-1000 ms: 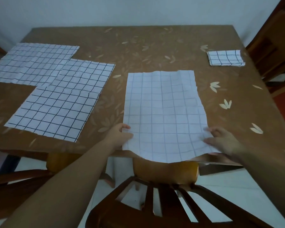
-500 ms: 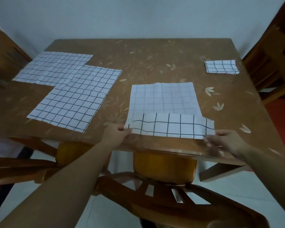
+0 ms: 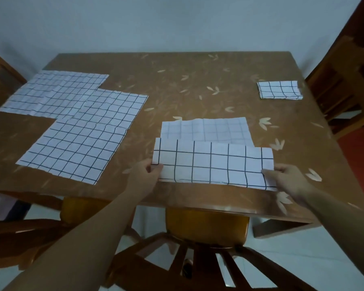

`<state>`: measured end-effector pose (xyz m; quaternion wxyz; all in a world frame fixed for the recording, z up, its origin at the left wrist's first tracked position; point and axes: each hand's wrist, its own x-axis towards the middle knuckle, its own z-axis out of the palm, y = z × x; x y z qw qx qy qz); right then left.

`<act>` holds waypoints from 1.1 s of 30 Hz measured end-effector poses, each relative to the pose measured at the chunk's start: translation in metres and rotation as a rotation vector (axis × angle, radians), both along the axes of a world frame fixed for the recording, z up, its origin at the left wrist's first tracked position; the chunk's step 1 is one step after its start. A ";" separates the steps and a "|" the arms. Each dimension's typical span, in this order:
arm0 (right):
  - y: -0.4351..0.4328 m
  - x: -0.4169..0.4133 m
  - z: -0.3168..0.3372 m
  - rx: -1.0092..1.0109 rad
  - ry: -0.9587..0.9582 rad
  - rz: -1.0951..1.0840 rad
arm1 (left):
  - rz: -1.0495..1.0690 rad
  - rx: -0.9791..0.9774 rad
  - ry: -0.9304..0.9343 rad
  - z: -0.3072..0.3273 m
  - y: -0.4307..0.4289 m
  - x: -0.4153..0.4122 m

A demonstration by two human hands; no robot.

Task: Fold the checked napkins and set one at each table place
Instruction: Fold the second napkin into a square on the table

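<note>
A white checked napkin lies near the table's front edge, its near part turned over and carried away from me so the dark-lined side faces up. My left hand pinches the flap's left corner and my right hand pinches its right corner. The napkin's far part stays flat on the table. Two more open checked napkins, one overlapping the other, lie flat at the left. A small folded napkin sits at the far right place.
The brown table has a leaf pattern. A wooden chair back stands right below me at the front edge. Another chair is at the right side, and more chair parts at the lower left.
Both hands lifted the napkin's near edge off the table's front edge and carried it away from me, so the folded flap now covers more of the napkin.
</note>
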<state>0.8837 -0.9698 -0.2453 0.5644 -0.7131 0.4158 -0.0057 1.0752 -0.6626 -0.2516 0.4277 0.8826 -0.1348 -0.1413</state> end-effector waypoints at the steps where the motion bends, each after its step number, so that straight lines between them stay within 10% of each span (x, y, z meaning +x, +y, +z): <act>1: -0.001 0.007 -0.002 -0.008 0.004 -0.011 | 0.005 0.003 -0.016 -0.004 -0.003 0.005; 18: -0.033 0.105 -0.032 -0.168 0.068 0.029 | 0.153 -0.057 0.204 -0.057 -0.042 0.077; 28: -0.048 0.105 -0.018 0.515 -0.041 0.211 | 0.301 -0.314 0.441 -0.063 -0.048 0.104; 33: -0.045 0.095 -0.022 0.125 0.166 0.432 | 0.323 -0.379 0.600 -0.059 -0.053 0.105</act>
